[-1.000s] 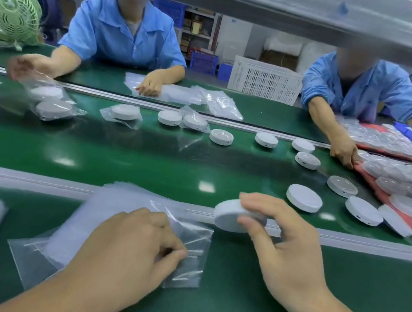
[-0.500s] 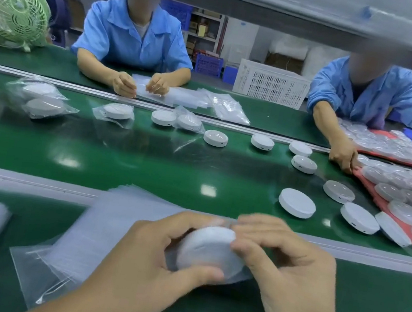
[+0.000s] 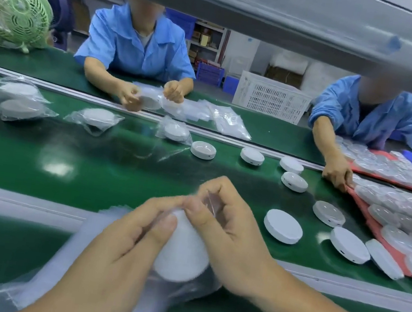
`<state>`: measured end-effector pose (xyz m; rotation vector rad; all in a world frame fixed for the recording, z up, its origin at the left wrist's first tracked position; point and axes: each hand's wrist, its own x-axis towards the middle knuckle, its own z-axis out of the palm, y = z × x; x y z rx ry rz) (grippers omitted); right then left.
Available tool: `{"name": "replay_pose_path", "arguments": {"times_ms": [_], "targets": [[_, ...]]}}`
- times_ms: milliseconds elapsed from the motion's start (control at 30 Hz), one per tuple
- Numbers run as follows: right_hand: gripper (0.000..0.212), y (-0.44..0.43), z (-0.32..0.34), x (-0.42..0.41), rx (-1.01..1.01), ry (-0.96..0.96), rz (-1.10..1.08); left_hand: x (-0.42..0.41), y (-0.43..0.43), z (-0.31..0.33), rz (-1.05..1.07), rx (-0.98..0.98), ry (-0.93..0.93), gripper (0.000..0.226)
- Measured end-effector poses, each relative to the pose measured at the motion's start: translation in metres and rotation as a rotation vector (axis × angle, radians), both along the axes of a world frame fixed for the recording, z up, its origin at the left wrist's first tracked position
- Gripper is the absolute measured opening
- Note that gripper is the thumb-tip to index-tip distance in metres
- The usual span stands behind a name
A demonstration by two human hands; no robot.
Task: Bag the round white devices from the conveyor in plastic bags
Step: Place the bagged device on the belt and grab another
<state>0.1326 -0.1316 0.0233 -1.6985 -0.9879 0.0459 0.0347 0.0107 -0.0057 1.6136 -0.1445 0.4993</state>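
Note:
A round white device (image 3: 182, 257) sits inside a clear plastic bag (image 3: 194, 287), held up between both hands over the near edge of the bench. My left hand (image 3: 116, 255) grips the bag and device from the left, thumb on the device's face. My right hand (image 3: 231, 230) pinches the bag's top edge above it. Under my hands lies a stack of empty bags (image 3: 25, 286). Loose devices (image 3: 282, 226) lie on the green conveyor (image 3: 89, 172) to the right, and bagged devices (image 3: 96, 118) to the left.
Two people in blue shirts work across the belt; one bags a device (image 3: 151, 101), the other's hand (image 3: 337, 172) rests by a red tray (image 3: 368, 216) heaped with devices. A green fan (image 3: 12, 9) stands far left. A grey beam (image 3: 250, 6) crosses overhead.
My right hand carried the device from the belt edge to the bag. Both hands then slid it in and lifted it, and my right hand moved to the bag's top edge.

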Motion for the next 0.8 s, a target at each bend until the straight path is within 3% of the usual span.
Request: {"name": "replay_pose_path", "arguments": {"times_ms": [67,133,200,267,333,400,500,700,800], "targets": [[0.023,0.005,-0.002,0.015,-0.136,-0.107,0.028,0.001,0.008,-0.004,0.037,0.167,0.087,0.039],[0.025,0.012,-0.003,0.034,-0.284,-0.198,0.01,-0.001,0.014,-0.013,0.196,0.585,0.195,0.06],[0.029,0.022,-0.002,0.063,-0.284,-0.156,-0.164,0.001,0.018,-0.017,0.293,0.96,0.189,0.067],[0.037,0.03,0.001,0.108,-0.231,-0.016,-0.447,0.002,0.021,-0.018,0.253,1.195,0.164,0.05],[0.037,0.036,0.005,0.152,-0.329,0.122,-0.617,0.0,0.024,-0.018,0.211,1.261,0.195,0.037],[0.032,0.037,0.006,0.182,-0.578,0.124,-0.703,-0.002,0.024,-0.015,0.149,1.235,0.214,0.032],[0.03,0.036,-0.002,0.188,-0.857,0.139,-0.673,-0.004,0.021,-0.015,0.2,1.251,0.153,0.031],[0.061,-0.016,-0.023,0.141,-1.124,-0.239,-0.463,-0.007,0.02,-0.01,0.174,1.322,0.083,0.018],[0.047,-0.045,-0.035,0.121,-1.045,-0.376,-0.496,-0.008,0.02,-0.012,0.162,1.239,0.076,0.016]]}}
